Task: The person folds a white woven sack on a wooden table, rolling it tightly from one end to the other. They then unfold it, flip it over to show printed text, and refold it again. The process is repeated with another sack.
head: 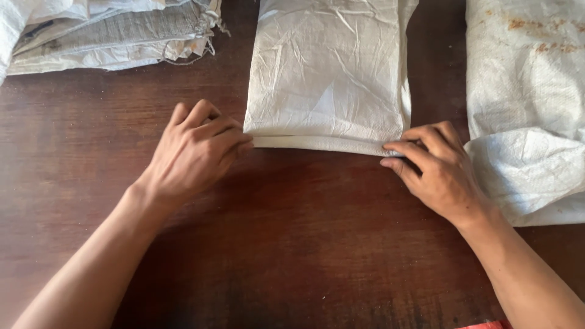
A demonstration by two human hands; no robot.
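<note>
1. My table (pixel 292 244) is dark reddish-brown wood with a worn, scuffed surface, and it carries everything here.
2. At its far left corner lies a stack of sacks (pixel 116 30), folded flat, white and grey, with frayed threads hanging off the right end.
3. Along the right edge lies a stained sack (pixel 524 67), white and woven, with rusty orange marks near its far end.
4. The near end of that sack is crumpled and turned over on itself.
5. At the near edge, toward the right, a small red scrap (pixel 487 325) just shows.
</note>
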